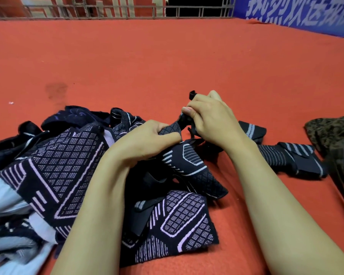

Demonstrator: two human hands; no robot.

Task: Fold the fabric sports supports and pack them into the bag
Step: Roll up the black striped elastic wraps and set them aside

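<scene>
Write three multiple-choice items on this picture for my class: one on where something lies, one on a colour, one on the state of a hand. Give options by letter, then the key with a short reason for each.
1. Where does the bag lie?
A. at the right edge, beyond the right hand
B. under the pile on the left
C. on the person's lap

2. What colour is the floor?
A. green
B. red-orange
C. grey

3. What is the right hand doing?
A. resting flat on the floor
B. hanging idle
C. pinching a dark strap

Key:
1 A: the mottled brown bag sits at the right edge of the view, apart from the pile.
2 B: the carpet is red-orange all round the fabric.
3 C: its thumb and fingers are curled round the strap, while the left hand grips the support.
</scene>
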